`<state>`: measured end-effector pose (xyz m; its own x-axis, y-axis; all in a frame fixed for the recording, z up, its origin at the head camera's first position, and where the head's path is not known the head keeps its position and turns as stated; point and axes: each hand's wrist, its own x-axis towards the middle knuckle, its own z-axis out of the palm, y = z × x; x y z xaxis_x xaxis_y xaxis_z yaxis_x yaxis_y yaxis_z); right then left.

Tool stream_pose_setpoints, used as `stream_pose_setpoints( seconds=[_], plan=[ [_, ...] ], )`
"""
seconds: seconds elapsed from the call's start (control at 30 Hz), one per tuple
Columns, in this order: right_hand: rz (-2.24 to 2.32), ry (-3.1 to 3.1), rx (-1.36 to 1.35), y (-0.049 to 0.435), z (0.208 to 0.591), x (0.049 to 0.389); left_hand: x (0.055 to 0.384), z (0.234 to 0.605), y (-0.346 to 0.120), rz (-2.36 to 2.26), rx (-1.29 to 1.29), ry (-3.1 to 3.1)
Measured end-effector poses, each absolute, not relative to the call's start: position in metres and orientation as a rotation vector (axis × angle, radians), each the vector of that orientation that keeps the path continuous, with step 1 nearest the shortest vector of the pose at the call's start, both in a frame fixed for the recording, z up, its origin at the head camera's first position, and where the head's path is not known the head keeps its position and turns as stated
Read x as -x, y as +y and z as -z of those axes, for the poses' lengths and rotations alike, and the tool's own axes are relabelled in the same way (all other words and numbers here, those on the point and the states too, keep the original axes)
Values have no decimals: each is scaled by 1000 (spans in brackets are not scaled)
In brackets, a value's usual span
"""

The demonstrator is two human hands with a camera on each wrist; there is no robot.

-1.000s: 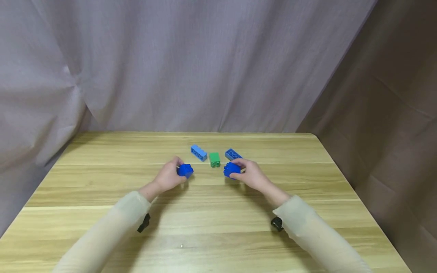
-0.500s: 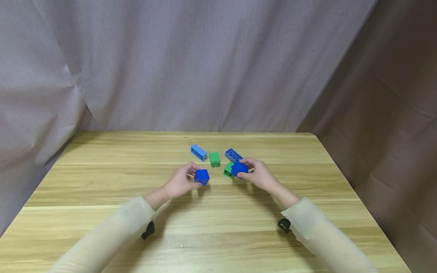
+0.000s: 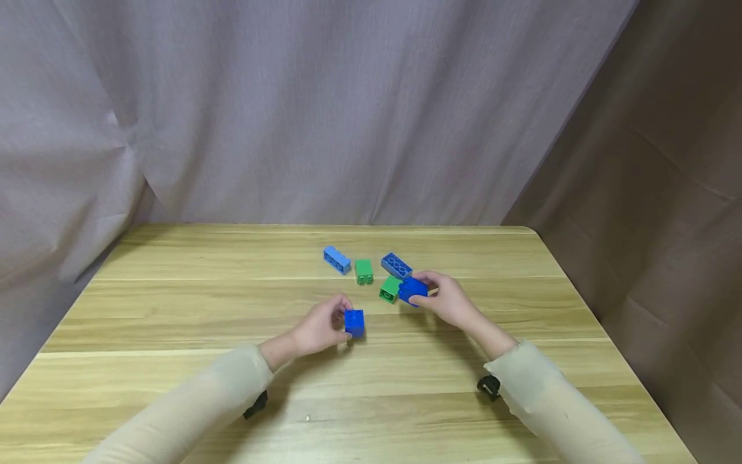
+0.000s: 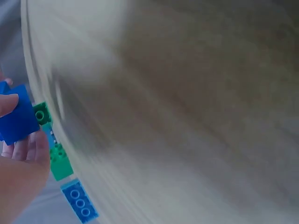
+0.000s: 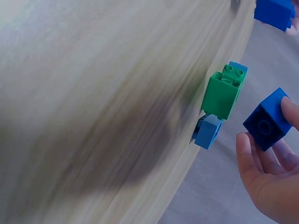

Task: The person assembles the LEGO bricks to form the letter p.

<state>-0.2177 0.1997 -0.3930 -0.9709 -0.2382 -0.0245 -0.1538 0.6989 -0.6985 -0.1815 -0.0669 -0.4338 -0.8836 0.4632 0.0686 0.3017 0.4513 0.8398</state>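
Observation:
My left hand pinches a dark blue toy building brick between thumb and fingers, in front of the other bricks. Its studs face up in the head view. A second dark blue brick is gripped by my right hand, with its studs toward the left. In the right wrist view, the hollow underside of this brick shows, with the thumb on one side and fingers below. Just left of the right hand's brick, a green brick lies on its side.
Farther back on the wooden table lie another green brick, a light blue long brick on its side and a blue long brick showing its hollow underside. A grey curtain hangs behind the table.
My left hand has carried its blue brick right and nearer to me, turning it studs up. The right hand has shifted slightly right with its brick, and the green brick beside it has come into sight.

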Motion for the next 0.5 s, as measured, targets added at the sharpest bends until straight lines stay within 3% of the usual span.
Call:
stream_pose_setpoints(
  seconds=[0.5],
  plan=[
    [1142,2784,336,201,394,217,177,451,-64,-1317,-701,2596]
  ],
)
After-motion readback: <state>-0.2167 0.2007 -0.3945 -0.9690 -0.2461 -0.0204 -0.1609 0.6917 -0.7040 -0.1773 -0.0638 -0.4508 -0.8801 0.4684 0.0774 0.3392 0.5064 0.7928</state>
